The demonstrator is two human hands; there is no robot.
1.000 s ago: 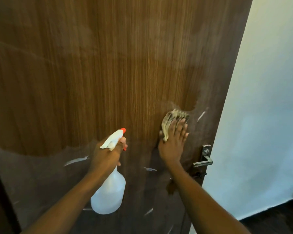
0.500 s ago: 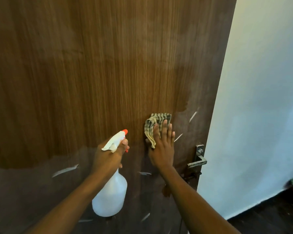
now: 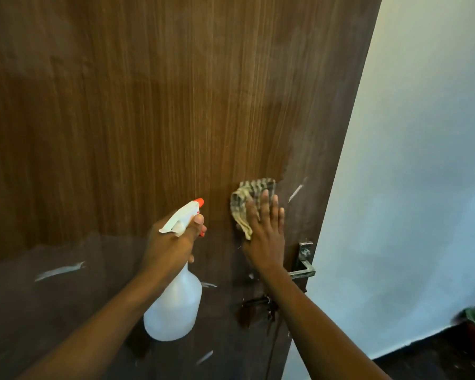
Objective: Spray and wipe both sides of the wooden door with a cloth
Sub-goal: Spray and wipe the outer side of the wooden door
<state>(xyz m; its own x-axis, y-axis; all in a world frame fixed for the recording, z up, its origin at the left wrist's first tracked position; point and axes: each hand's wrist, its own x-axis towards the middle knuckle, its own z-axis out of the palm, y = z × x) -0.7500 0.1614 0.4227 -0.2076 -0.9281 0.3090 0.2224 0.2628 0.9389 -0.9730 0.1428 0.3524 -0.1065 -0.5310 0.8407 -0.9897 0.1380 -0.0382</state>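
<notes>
Cloth against the door, bottle held beside it.
Your right hand presses the checked cloth flat-fingered onto the wooden door above the handle; your left hand grips the spray bottle.

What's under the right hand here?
A checked cloth lies under the right hand, whose straight fingers press it against the wooden door. The cloth's upper and left edges show; the part beneath the fingers, and the door behind it, are covered.

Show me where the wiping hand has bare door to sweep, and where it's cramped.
Free: the wide door face above the cloth and spray bottle, and the lower left panel beside it. Cramped: between right hand and door handle, and toward the left hand.
</notes>
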